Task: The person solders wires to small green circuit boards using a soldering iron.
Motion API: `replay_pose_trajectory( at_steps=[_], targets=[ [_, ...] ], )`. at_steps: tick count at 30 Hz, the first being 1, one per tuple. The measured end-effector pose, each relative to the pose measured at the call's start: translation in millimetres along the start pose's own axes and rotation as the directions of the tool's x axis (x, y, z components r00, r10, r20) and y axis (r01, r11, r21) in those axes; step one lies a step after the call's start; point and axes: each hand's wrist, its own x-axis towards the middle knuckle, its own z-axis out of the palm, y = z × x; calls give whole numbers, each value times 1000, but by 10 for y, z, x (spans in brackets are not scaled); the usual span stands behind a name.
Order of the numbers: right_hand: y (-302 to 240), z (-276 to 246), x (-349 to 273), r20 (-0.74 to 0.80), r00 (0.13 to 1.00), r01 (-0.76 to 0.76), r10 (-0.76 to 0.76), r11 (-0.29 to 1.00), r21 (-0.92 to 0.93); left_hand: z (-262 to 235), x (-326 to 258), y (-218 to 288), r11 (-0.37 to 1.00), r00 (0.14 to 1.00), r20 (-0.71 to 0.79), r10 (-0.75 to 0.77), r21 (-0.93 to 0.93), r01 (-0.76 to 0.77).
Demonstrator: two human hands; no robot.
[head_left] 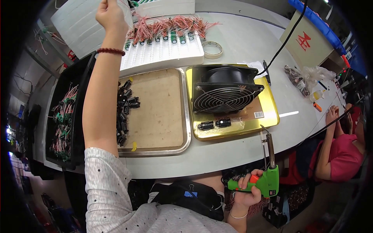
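On a white worktop, left hand (110, 15) raised at far edge pinching a red wire (134, 29), right hand (248, 190) closed round green soldering gun (268, 176), tip upright, at near edge, well apart.

Left arm stretched far forward and up, forearm bare, speckled grey sleeve bunched at the elbow. Dark red bead bracelet on the wrist. Left hand (110, 14) at the top of view, fingers curled closed in a pinch, knuckles toward the camera. Right arm bent close to the body, low in view. Right hand (248, 190) fisted tight in a grip, thin band on the wrist.
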Motion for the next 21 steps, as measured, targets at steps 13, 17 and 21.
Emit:
replay_pose_trajectory(
  at_steps=[13, 17, 21],
  targets=[
    [-35, 27, -60, 61, 998, -10, 9, 1000, 18, -513, -367, -599, 691, 790, 242, -563, 662, 289],
    [-68, 5, -95, 65, 998, 1, 1, 1000, -28, -481, -402, -695, 686, 847, 315, -428, 723, 77],
    [-83, -19, -120, 46, 999, 8, -7, 1000, -23, -200, -177, -361, 917, 933, 353, -71, 391, -79]
  ],
)
